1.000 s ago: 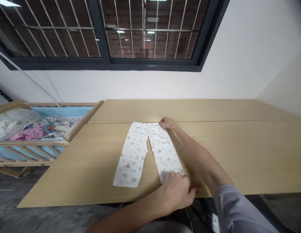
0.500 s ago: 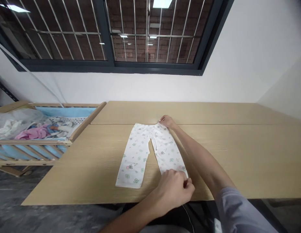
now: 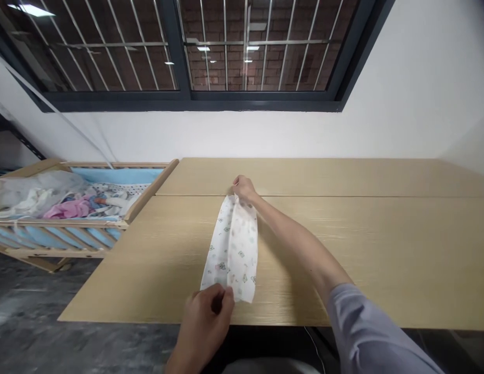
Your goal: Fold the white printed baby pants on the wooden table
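A pair of small white baby pants (image 3: 242, 249) with a pale green and pink print is on the table, one leg lying over the other. My right hand (image 3: 245, 188) pinches the waistband at the far end. At the near end, my left hand (image 3: 208, 317) is closed with thumb and finger at the leg hem. Part of the lower leg shows along the left side of the folded-over one. My left hand covers some of the hem.
The wooden table (image 3: 362, 249) runs wide to the right, its front edge close to my body. To the left stands a wooden crib (image 3: 148, 195) with blue lining, holding a pink cloth (image 3: 70, 208) and other clothes. Behind are a white wall and a barred window (image 3: 261, 98).
The pants lay spread with both legs apart; now the right leg has been brought over the left. Both my hands moved left with it, and the view shifted slightly.
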A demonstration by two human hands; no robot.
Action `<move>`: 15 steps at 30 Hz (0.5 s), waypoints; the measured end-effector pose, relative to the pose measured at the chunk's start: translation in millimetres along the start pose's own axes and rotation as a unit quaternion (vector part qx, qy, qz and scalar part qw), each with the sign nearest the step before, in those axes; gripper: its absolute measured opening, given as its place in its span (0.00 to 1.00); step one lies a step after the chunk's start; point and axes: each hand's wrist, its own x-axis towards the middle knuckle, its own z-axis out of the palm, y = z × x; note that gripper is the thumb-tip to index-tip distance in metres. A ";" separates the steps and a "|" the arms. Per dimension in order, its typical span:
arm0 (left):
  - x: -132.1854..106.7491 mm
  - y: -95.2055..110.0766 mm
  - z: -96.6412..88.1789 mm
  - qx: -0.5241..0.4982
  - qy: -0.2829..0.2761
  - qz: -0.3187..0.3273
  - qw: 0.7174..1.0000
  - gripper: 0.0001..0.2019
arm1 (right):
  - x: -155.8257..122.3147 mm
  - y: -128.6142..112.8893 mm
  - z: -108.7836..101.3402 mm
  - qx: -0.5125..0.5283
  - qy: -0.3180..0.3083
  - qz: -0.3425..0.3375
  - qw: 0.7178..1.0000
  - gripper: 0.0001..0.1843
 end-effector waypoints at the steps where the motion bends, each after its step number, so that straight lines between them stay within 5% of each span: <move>1: -1.4 -7.1 -3.1 0.019 0.010 -0.008 1.000 0.22 | 0.2 -4.6 8.7 -0.008 -0.003 0.004 1.000 0.16; 8: -7.6 -37.5 -9.6 0.151 0.028 -0.054 0.987 0.20 | -4.5 -26.8 42.2 -0.053 -0.036 0.025 0.998 0.15; 15: -14.6 -39.9 -12.1 0.278 0.066 -0.089 0.954 0.19 | -19.3 -29.4 30.4 -0.036 -0.055 -0.036 0.997 0.09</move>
